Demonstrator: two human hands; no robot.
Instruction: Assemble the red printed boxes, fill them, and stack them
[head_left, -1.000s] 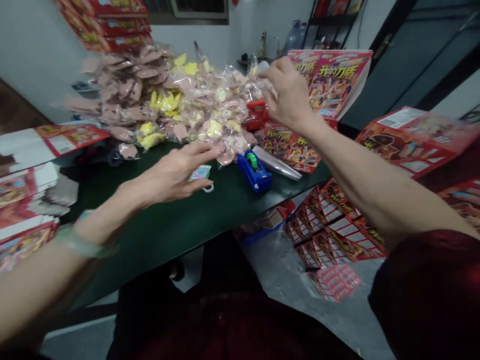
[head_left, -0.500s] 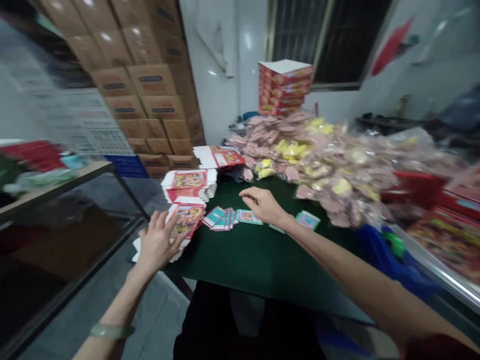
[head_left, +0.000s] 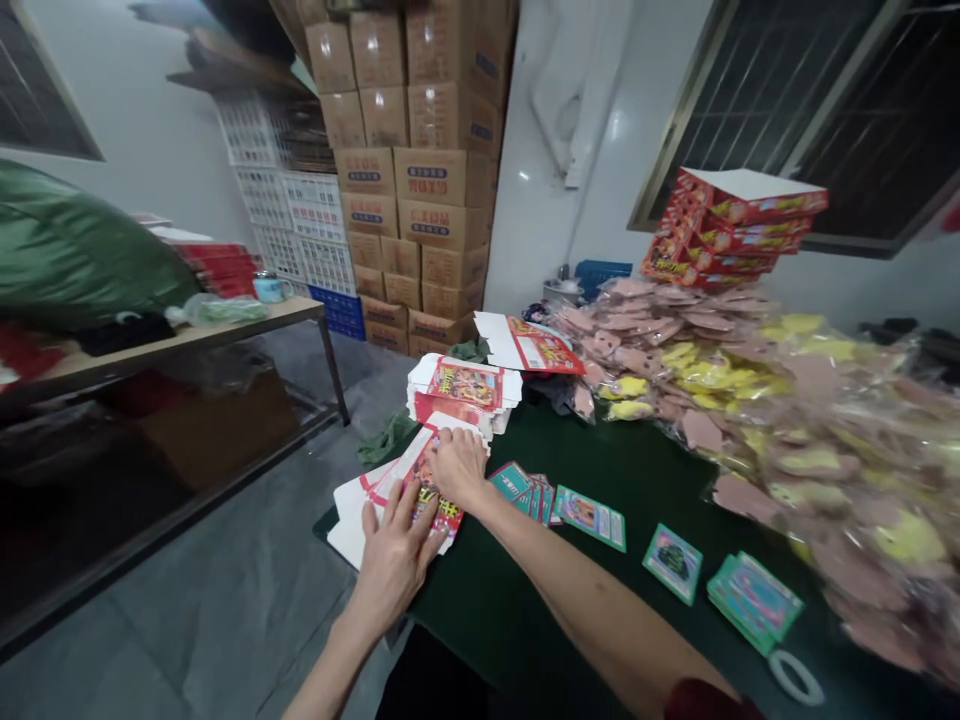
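A stack of flattened red-and-white printed cartons (head_left: 405, 478) lies at the left edge of the green table. My left hand (head_left: 396, 550) rests on the near part of the top carton, fingers spread. My right hand (head_left: 460, 466) has reached across to the same carton; its fingers are curled down against the far side, their tips partly hidden. Right of this stack, a fan of teal cards (head_left: 523, 490) lies beside a single card (head_left: 592, 517). Farther right are another card (head_left: 673, 563) and a small pile of cards (head_left: 756, 600).
Behind the hands are more flat cartons (head_left: 466, 385) and a red-and-white carton (head_left: 529, 345). A heap of bagged pink and yellow pieces (head_left: 720, 375) covers the back right, with red display boxes (head_left: 739, 225) above. A white ring (head_left: 796, 678) lies near right. Brown boxes (head_left: 442, 180) stand behind.
My right hand has moved left from above the cards onto the carton stack. My left hand stays on the cartons. The view has turned left.
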